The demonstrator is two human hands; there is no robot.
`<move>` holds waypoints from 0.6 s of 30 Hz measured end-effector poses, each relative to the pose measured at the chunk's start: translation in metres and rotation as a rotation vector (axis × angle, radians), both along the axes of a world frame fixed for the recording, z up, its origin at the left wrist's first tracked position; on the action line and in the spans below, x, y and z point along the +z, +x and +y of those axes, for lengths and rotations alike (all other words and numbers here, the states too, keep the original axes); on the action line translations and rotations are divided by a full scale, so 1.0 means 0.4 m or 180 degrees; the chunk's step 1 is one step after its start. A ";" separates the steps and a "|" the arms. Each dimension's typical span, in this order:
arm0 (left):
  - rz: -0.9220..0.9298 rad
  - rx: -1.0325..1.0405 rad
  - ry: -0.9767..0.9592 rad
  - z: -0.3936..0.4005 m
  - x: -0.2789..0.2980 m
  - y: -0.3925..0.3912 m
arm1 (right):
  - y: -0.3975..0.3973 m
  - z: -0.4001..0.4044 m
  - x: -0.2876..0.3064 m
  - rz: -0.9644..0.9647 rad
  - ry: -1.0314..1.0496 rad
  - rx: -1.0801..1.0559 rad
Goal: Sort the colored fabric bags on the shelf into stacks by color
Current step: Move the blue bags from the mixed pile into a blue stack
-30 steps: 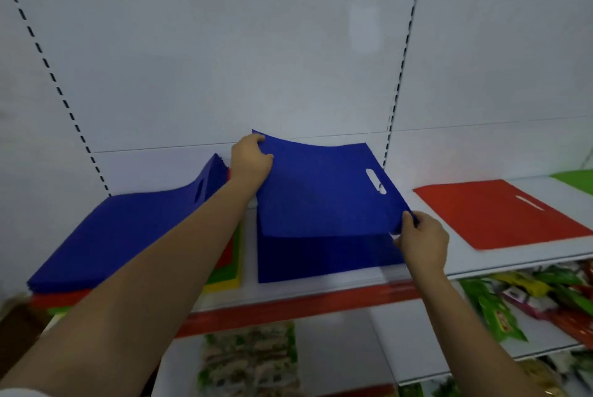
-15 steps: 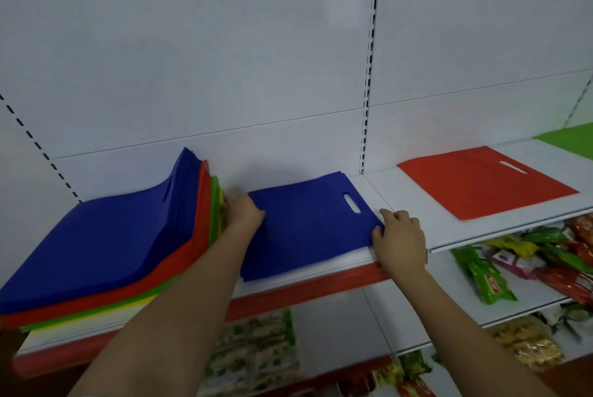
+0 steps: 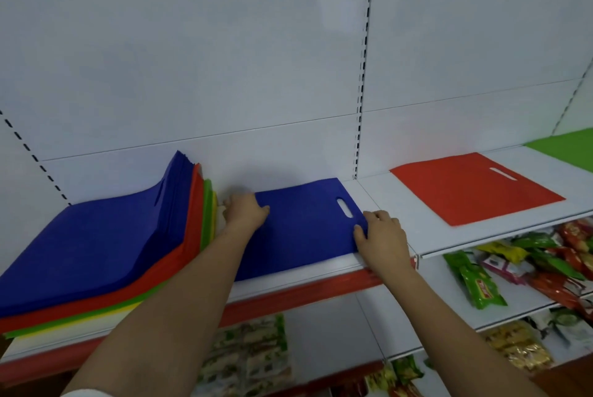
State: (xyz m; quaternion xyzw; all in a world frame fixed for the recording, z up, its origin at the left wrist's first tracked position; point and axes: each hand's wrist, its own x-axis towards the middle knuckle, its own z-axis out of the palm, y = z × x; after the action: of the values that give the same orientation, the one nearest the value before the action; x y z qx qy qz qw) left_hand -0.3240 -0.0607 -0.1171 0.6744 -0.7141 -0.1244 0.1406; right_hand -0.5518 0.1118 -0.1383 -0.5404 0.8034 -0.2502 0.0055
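A flat blue bag (image 3: 301,223) with a cut-out handle lies on the white shelf (image 3: 321,271) in the middle. My left hand (image 3: 245,212) rests on its far left corner. My right hand (image 3: 383,236) presses on its right edge, fingers loosely bent. To the left sits a mixed pile (image 3: 96,249), blue bags on top, then red, green and yellow, its back edge curling up against the wall. A red bag (image 3: 475,188) lies flat on the shelf to the right. A green bag (image 3: 568,148) shows at the far right edge.
The white back panel (image 3: 224,59) rises behind the shelf. The shelf's front lip carries a red strip (image 3: 305,297). Lower shelves hold packaged snacks (image 3: 529,262), with more snack packets (image 3: 250,358) below.
The blue bag, lifted a second ago, has come down flat on the shelf. Both hands have settled onto it and no longer pinch its edges. The camera has shifted left.
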 end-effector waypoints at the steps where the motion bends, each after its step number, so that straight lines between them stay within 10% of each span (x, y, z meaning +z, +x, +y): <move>1: 0.0124 -0.0151 -0.0161 0.002 0.021 -0.007 | 0.015 -0.003 0.018 -0.0083 -0.0186 0.0006; 11: 0.2165 -0.0992 -0.0486 0.065 0.447 0.153 | 0.372 -0.027 0.249 -0.0800 -0.1443 0.1107; 18: 0.1300 -0.0017 -0.0871 0.052 0.405 0.556 | 0.618 -0.020 0.318 -0.0137 -0.1460 0.1739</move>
State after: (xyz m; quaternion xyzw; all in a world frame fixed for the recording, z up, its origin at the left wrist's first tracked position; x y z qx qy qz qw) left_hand -0.1017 -0.0400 0.0449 0.6080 -0.6829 -0.1607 0.3717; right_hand -0.3048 0.1038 -0.0110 -0.7170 0.5518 -0.4246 -0.0323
